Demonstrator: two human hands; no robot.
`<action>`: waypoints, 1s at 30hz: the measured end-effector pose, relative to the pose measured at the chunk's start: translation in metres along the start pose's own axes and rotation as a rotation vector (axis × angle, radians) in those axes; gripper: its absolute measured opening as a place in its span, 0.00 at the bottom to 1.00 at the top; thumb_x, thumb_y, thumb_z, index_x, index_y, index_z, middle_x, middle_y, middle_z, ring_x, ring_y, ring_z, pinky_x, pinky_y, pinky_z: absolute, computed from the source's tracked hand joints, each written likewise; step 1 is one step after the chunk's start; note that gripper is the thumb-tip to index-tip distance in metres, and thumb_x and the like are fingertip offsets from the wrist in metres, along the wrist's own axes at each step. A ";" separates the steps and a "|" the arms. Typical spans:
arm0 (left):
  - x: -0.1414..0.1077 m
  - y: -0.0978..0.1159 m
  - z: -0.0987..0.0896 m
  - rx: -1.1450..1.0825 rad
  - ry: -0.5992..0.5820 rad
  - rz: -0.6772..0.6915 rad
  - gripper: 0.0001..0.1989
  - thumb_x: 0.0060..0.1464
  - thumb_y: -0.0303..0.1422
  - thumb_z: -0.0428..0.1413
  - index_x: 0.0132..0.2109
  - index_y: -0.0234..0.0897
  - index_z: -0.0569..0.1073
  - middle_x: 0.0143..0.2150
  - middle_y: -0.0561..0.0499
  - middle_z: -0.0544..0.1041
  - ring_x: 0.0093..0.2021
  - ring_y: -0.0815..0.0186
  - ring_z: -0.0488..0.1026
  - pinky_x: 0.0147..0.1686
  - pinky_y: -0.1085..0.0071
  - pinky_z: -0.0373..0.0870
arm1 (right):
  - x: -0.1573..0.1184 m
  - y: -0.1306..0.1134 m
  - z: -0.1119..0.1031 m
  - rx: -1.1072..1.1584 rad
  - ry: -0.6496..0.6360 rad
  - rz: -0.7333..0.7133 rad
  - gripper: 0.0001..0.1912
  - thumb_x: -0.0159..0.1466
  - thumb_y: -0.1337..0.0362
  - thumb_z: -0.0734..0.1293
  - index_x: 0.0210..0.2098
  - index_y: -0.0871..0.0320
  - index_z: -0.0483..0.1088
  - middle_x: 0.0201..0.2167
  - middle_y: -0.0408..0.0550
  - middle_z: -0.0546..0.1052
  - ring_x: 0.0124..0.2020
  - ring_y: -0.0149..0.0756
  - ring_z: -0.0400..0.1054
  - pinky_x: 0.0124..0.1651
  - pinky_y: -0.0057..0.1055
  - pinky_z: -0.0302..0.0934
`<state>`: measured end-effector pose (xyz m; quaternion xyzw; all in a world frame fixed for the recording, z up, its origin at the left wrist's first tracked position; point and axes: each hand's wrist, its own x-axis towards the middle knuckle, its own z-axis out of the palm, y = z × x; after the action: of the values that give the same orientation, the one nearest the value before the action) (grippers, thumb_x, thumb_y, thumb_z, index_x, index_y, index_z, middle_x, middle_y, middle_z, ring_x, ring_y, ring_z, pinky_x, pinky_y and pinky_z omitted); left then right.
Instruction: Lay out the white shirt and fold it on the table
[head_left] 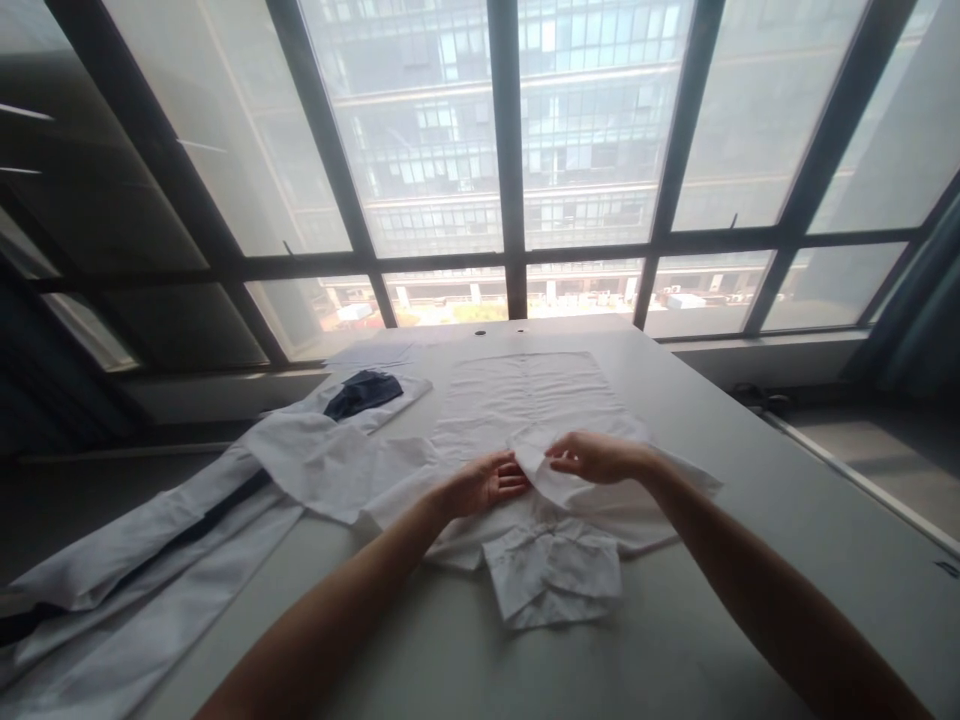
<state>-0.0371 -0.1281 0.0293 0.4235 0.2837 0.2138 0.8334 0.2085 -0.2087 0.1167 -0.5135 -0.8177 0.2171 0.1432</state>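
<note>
The left hand (pixel 495 482) is on the white garment (pixel 529 385), with the fingers stretched out and close together, touching the left edge of a raised flap (pixel 531 464). If these fingers grasp the cloth, I cannot tell. The right hand (pixel 589 456) is bent at the right side of the same flap, its thumb under the fingers; whether it pinches the cloth is also not clear.

The garment lies spread on the white table (pixel 420 650), in front of the person, between the forearms and the far end. Its wide part is wrinkled and points toward the window (pixel 585 130), while a crumpled part (pixel 555 580) lies nearest to the person. One white piece extends to the left, toward a long heap of white cloth (pixel 225 590) with a dark stripe. On the far part of this heap rests a dark cloth (pixel 364 393).
</note>
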 end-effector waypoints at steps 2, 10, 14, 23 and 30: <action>0.002 -0.002 0.004 0.072 0.090 0.048 0.22 0.52 0.29 0.69 0.53 0.34 0.73 0.49 0.42 0.80 0.47 0.60 0.80 0.53 0.66 0.75 | -0.007 0.026 -0.022 0.031 0.102 0.067 0.19 0.70 0.56 0.63 0.53 0.58 0.79 0.46 0.56 0.83 0.43 0.45 0.78 0.47 0.36 0.69; 0.010 0.002 0.001 0.543 0.519 0.282 0.27 0.53 0.29 0.63 0.59 0.35 0.68 0.39 0.49 0.76 0.35 0.64 0.77 0.40 0.65 0.77 | -0.039 0.109 -0.064 0.031 0.254 0.223 0.25 0.68 0.54 0.65 0.58 0.62 0.76 0.52 0.61 0.81 0.50 0.51 0.78 0.53 0.40 0.71; 0.010 0.004 0.005 1.048 0.636 0.683 0.20 0.52 0.30 0.62 0.53 0.37 0.75 0.44 0.47 0.72 0.40 0.61 0.73 0.49 0.58 0.74 | -0.049 0.136 -0.077 0.028 0.248 0.249 0.24 0.66 0.58 0.65 0.58 0.61 0.76 0.53 0.60 0.80 0.52 0.50 0.77 0.54 0.38 0.71; -0.001 -0.023 0.033 0.923 0.301 0.631 0.28 0.45 0.27 0.68 0.55 0.47 0.78 0.56 0.43 0.73 0.66 0.44 0.60 0.69 0.53 0.54 | -0.056 0.179 -0.067 0.131 0.275 0.318 0.26 0.59 0.63 0.68 0.57 0.60 0.77 0.59 0.59 0.77 0.58 0.54 0.72 0.63 0.48 0.64; 0.002 -0.014 0.026 0.764 0.460 0.650 0.40 0.47 0.19 0.54 0.67 0.47 0.66 0.68 0.42 0.62 0.63 0.48 0.64 0.61 0.55 0.68 | -0.046 0.181 -0.049 0.264 0.198 0.302 0.28 0.55 0.54 0.74 0.54 0.57 0.80 0.59 0.57 0.77 0.59 0.57 0.72 0.63 0.48 0.64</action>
<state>-0.0170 -0.1496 0.0297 0.7040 0.3704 0.4288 0.4282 0.3914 -0.1712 0.0682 -0.6259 -0.6779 0.2898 0.2544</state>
